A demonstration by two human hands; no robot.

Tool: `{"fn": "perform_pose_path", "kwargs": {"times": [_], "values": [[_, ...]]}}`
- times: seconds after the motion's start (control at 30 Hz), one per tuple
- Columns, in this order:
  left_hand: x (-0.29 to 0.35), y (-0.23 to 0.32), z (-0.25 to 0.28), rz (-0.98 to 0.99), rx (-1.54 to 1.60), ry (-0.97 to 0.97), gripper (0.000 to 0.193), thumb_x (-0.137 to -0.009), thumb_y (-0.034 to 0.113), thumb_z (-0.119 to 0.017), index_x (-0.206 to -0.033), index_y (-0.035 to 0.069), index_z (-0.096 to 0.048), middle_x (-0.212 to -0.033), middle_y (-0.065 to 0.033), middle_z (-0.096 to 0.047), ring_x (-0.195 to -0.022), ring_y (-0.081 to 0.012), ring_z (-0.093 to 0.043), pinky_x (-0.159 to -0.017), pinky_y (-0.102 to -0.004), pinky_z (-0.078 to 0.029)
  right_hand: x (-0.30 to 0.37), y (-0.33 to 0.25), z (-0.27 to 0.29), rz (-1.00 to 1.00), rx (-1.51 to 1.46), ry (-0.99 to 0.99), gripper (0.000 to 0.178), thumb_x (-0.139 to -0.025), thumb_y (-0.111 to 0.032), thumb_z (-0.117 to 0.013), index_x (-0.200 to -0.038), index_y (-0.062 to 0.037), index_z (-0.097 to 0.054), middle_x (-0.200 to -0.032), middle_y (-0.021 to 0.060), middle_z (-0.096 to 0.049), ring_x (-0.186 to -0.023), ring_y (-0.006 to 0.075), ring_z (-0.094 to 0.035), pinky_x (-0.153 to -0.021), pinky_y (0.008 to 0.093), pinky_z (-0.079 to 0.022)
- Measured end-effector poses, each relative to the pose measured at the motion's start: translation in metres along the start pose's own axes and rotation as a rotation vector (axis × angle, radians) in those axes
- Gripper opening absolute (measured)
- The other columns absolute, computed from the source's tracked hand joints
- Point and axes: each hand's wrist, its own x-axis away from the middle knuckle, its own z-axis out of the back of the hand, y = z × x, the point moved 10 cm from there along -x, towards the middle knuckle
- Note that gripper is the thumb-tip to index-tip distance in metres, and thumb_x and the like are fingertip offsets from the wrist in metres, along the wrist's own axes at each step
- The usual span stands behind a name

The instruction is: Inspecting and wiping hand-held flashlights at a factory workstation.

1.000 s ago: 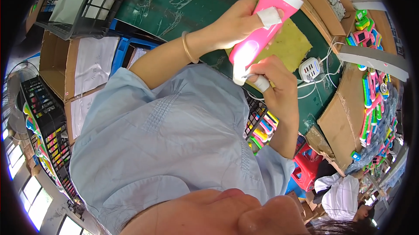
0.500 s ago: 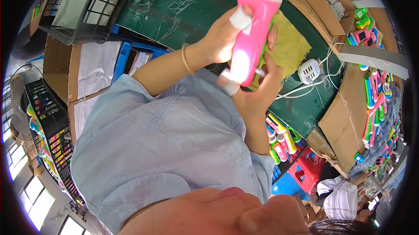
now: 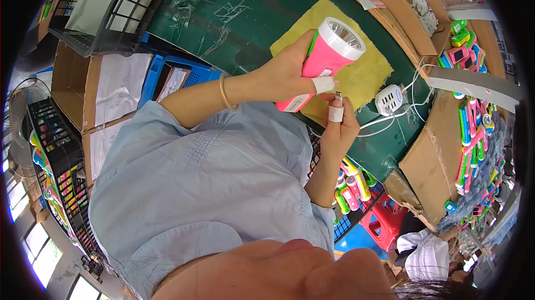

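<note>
My left hand [image 3: 284, 77], a bangle at its wrist and white tape on its thumb, is wrapped round a pink flashlight [image 3: 330, 57] with a green strip. The flashlight's white rim and clear lens tilt up to the right, and its lower end shows beneath my palm. Just below it, my right hand [image 3: 340, 131] pinches a small metal-tipped plug [image 3: 338, 96] upright, its thumb also taped. The plug stands apart from the flashlight. A yellow cloth [image 3: 365, 74] lies under both on the green table [image 3: 195, 7].
A white multi-port charger [image 3: 389, 99] with white cables sits to the right. Beyond are a cardboard box of small white pieces [image 3: 415, 7] and a pile of colourful flashlights [image 3: 473, 138]. More flashlights fill a basket [image 3: 351, 188] below right. A black crate [image 3: 106, 32] stands upper left.
The flashlight has come down and turned, so its lens now shows and the bright patch on its body is out of sight. My right hand has moved off it, pinching the plug.
</note>
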Motion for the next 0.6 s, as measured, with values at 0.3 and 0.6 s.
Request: {"fn": "perform_pose_path", "kwargs": {"times": [0.3,0.6], "values": [[-0.001,-0.013,-0.007,0.153,0.002,-0.118,0.075,-0.079,0.025,-0.064,-0.130,-0.005,-0.019,-0.100,-0.0140,-0.052,-0.089,-0.0181,-0.055,-0.078,-0.0286,-0.045,-0.003,-0.030,0.003,0.083,-0.121,0.001,0.025,-0.091,-0.017,-0.045,-0.079,0.0019,-0.054,-0.065,0.0029,-0.050,-0.061,0.0081,-0.044,-0.054,0.0215,-0.032],[-0.003,0.007,-0.009,0.085,-0.217,-0.149,0.074,-0.068,0.022,-0.069,-0.124,-0.006,-0.029,-0.098,-0.0151,-0.053,-0.089,-0.0208,-0.055,-0.078,-0.0305,-0.045,-0.027,-0.069,-0.005,0.189,-0.094,-0.156,0.022,-0.086,-0.014,-0.053,-0.072,0.0022,-0.052,-0.056,0.0053,-0.044,-0.051,0.0104,-0.039,-0.046,0.0252,-0.031]]}}
